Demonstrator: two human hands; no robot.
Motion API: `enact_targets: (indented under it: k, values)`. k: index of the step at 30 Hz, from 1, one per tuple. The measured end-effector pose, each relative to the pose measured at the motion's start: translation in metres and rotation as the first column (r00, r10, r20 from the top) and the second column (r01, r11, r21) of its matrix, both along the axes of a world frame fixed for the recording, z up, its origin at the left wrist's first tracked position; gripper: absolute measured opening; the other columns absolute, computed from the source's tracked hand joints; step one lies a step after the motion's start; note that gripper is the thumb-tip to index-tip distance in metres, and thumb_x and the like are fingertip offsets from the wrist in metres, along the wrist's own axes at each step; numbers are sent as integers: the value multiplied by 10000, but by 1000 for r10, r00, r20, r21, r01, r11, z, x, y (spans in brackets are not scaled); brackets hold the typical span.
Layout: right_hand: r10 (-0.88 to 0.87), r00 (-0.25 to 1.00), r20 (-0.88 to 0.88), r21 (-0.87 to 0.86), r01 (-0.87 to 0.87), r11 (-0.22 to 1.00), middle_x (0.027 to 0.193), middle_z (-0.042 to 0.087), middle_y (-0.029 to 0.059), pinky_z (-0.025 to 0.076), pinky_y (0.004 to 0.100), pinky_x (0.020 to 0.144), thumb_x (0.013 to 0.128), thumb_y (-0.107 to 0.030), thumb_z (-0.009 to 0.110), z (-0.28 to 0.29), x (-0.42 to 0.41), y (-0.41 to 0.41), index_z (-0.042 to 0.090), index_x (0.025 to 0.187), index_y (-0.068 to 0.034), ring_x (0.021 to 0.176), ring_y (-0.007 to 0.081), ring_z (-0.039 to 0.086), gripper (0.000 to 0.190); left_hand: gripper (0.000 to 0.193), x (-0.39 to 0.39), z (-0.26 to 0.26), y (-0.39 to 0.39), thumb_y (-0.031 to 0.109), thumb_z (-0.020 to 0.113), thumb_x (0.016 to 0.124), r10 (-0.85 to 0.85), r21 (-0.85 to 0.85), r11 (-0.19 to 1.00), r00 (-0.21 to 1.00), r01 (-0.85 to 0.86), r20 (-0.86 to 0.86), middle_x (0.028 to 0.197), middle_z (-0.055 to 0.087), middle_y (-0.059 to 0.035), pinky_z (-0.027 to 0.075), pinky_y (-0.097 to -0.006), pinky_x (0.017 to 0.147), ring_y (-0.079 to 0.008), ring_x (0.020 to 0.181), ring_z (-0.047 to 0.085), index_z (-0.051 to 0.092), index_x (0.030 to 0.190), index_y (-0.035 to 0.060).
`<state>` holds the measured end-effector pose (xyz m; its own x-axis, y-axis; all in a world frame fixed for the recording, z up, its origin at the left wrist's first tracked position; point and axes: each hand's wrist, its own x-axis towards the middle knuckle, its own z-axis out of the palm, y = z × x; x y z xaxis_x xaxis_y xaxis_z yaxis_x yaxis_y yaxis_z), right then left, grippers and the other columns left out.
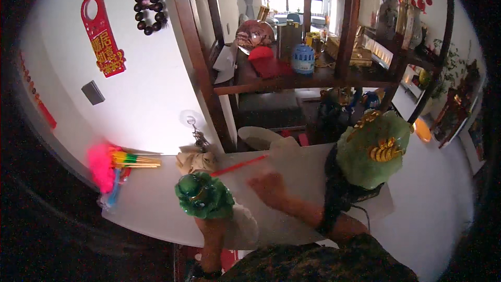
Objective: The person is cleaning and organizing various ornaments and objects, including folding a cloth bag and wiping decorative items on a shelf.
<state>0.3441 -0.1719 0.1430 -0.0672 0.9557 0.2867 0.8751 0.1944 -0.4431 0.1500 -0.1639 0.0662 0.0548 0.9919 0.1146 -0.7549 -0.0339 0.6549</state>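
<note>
My left hand (211,223) grips a glossy green ornament (204,196) shaped like a leafy plant, above the white counter (289,219); the ornament hides most of the fingers. A whitish thing (246,223), perhaps a cloth, lies beside that hand. My right hand (270,188) is blurred and reaches over the middle of the counter. Close to it is a thin red stick (242,165). A pale blurred patch, perhaps a cloth (283,149), shows just beyond that hand. Whether the fingers hold anything is unclear.
A large pale-green carved ornament with gold details (372,152) stands on the right. Along the wall are a tan crumpled bag (197,161), keys on a hook (199,137) and a pink duster-like bundle (103,164). Behind the counter rises a dark wooden shelf (305,82) with several items.
</note>
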Motion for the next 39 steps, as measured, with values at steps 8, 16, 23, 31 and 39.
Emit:
enact_targets:
  k: [8,16,23,31,39]
  values:
    - [-416,907,72,797,198,570,1108,552,166,401,425,927,731,-57,631,119,69,80,529,1121,-10,1102,340,477,405,403,-9,-23,13,204,552,859,-29,101,994,999,32,-34,1154,537,-125,498,-409,843,-256,1007,559,468,1204,13]
    - [-576,786,224,729,257,635,1151,550,161,356,442,922,722,-220,669,108,91,117,517,1149,17,1121,302,470,511,448,-4,-7,4,142,663,787,72,87,995,965,-51,-251,1112,566,-99,486,-363,854,-214,994,565,495,1184,20]
    - [-483,873,73,634,333,698,1056,575,115,367,431,854,698,-239,676,118,93,111,574,1083,-53,1020,289,506,440,423,-20,-13,11,77,697,745,172,165,981,834,-99,-525,1092,581,-87,480,-348,857,-205,984,570,537,1134,28]
    - [-423,903,73,804,197,561,882,613,83,389,419,784,703,-262,663,118,105,107,653,835,-75,866,272,552,229,460,-26,-50,20,70,699,739,-11,-71,997,995,4,-103,1134,561,-84,465,-358,888,-201,1004,558,512,1157,29]
    - [-535,841,77,768,292,570,815,612,69,399,416,739,668,-246,682,122,99,107,656,777,-83,820,264,564,198,477,-27,-52,32,70,700,743,138,196,980,836,-37,-531,1140,556,-83,458,-357,906,-198,1020,550,501,1175,32]
